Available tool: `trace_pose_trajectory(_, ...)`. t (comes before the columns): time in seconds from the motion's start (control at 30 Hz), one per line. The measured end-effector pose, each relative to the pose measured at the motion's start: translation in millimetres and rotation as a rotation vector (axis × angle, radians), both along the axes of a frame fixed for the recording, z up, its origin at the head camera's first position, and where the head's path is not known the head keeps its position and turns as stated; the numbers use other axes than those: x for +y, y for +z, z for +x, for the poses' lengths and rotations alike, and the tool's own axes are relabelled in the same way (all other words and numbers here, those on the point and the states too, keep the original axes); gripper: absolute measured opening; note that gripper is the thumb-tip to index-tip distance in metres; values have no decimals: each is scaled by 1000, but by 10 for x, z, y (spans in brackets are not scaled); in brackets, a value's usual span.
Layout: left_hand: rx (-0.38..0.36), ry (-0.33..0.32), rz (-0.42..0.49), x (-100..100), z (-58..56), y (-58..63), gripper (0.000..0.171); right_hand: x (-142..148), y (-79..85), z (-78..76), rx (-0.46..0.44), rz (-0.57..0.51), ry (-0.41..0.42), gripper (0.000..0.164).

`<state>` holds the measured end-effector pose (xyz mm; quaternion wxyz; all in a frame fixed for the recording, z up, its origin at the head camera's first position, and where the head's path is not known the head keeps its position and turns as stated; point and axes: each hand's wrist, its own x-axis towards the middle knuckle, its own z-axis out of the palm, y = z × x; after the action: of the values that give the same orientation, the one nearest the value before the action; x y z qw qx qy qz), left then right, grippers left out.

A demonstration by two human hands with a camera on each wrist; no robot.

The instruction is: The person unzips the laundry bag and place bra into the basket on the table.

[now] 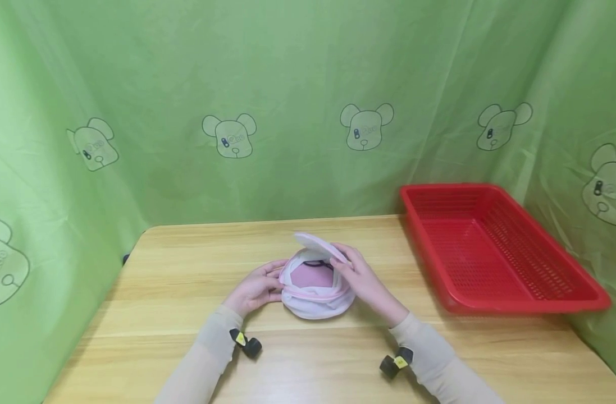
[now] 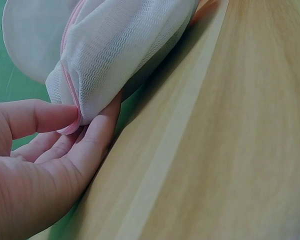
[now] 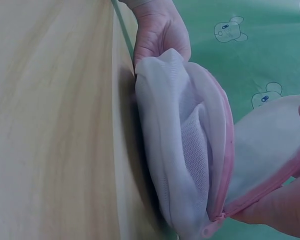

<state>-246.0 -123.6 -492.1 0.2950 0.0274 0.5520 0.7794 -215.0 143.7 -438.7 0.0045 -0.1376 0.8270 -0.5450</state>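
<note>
A round white mesh laundry bag with a pink zipper stands on the table, its lid unzipped and raised. Inside it shows something pink with a dark strip at its far side; its kind cannot be told. My left hand pinches the bag's left edge at the zipper, thumb above and fingers beneath, as the left wrist view shows. With thumb and fingers my right hand grips the lid's zippered rim. The zipper pull hangs near that hand in the right wrist view.
A red plastic basket with slotted walls sits at the right side of the wooden table. Green curtains printed with bear heads hang behind and on both sides.
</note>
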Motion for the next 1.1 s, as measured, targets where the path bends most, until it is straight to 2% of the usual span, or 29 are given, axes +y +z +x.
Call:
trace_pose_trajectory(0.27,1,-4,5,5,-4,-11,73,22,66,15,-37,-35,-14,49)
trace_pose_trajectory(0.57,10,6,8,2,-17,-24,71,88,125,21,-13,-34,-35,47)
trace_pose_trajectory(0.7,11,19,7,4,-19,-31,70,117,136,8,1,-10,-53,44)
trace_pose_trajectory(0.87,2,40,3,11,-22,-38,69,155,166,15,42,69,-108,43)
trace_pose_trajectory(1.1,6,39,0,11,-15,-33,69,228,231,14,2,128,-188,39)
